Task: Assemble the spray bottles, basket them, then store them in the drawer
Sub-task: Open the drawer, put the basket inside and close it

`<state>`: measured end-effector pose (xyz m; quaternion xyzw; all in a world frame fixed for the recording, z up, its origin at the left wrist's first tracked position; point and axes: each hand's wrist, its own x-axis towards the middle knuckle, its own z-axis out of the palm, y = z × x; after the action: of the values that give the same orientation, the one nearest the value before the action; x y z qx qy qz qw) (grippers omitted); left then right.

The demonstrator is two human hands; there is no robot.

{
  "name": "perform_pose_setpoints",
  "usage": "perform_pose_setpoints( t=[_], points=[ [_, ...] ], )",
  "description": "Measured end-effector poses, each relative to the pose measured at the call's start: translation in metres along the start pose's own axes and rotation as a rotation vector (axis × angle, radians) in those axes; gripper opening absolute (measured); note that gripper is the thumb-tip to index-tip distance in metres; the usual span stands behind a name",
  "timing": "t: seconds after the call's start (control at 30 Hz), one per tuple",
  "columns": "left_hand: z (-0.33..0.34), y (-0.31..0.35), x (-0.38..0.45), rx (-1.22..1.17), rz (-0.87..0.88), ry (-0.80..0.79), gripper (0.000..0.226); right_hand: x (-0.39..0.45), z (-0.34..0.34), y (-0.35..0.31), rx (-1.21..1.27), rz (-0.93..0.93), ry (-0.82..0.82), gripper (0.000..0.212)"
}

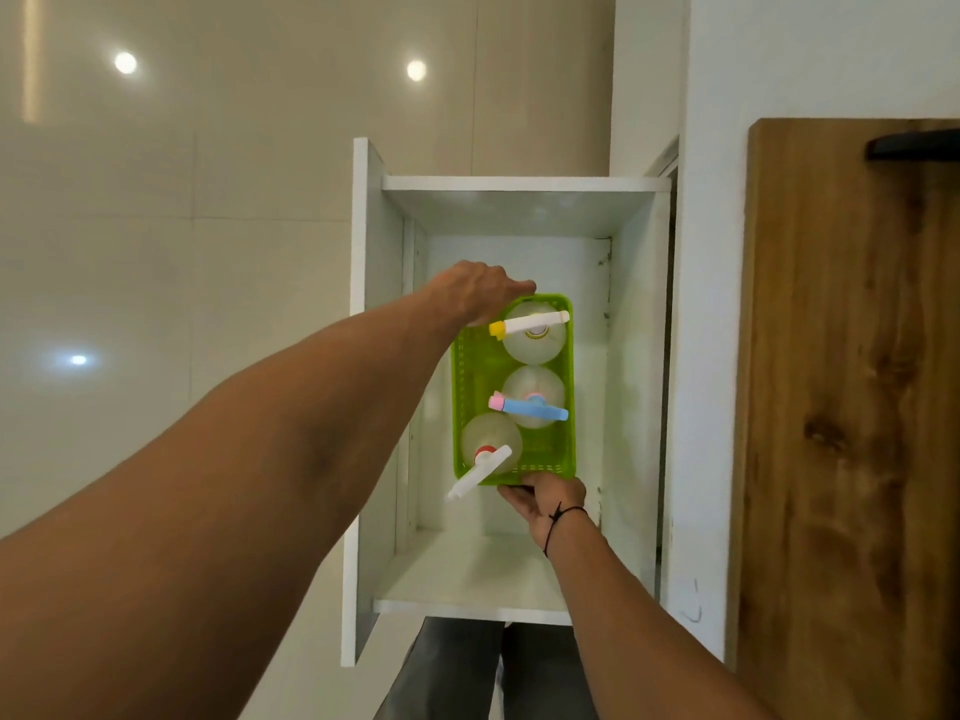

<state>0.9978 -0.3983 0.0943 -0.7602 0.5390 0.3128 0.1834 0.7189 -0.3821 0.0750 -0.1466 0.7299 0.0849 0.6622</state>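
A green plastic basket point(567, 439) sits inside the open white drawer point(519, 184), seen from straight above. It holds three clear spray bottles: one with a white and yellow head point(532, 324) at the far end, one with a blue and pink head point(527, 406) in the middle, one with a white and red head point(483, 467) at the near end, its nozzle poking over the rim. My left hand point(480, 296) grips the basket's far rim. My right hand point(545, 498) grips its near rim.
The drawer's white walls surround the basket closely, with some room on its right and far sides. A wooden door panel point(852, 407) with a dark handle point(911, 145) stands to the right. Glossy beige floor tiles lie to the left. My legs show below the drawer front.
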Motion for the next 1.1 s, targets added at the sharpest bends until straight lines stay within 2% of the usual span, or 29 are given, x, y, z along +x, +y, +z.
perform_pose_setpoints(
  t=[0.17,0.43,0.53,0.63,0.77,0.93,1.1],
  points=[
    [0.014,-0.004,0.023,0.006,-0.001,0.037,0.058,0.022,0.009,-0.006,0.008,-0.003,0.014,0.054],
    [0.043,-0.011,0.045,-0.041,-0.002,0.087,0.058,0.046,0.012,-0.017,-0.058,-0.003,0.034,0.047],
    [0.046,-0.01,0.047,-0.067,-0.023,0.086,0.056,0.051,0.011,-0.018,-0.078,0.002,0.019,0.047],
    [0.05,-0.012,0.04,-0.15,-0.068,0.076,0.063,0.049,0.01,-0.017,-0.087,0.003,-0.001,0.046],
    [0.057,-0.012,0.021,-0.222,-0.144,0.122,0.065,0.043,0.01,-0.021,-0.106,0.008,-0.001,0.047],
    [0.048,-0.016,-0.02,-0.225,-0.131,0.257,0.039,0.021,0.013,-0.029,-0.235,0.05,0.017,0.04],
    [0.035,-0.016,-0.091,-0.352,-0.21,0.521,0.025,-0.012,0.014,-0.037,-0.303,0.084,-0.03,0.035]
  ],
)
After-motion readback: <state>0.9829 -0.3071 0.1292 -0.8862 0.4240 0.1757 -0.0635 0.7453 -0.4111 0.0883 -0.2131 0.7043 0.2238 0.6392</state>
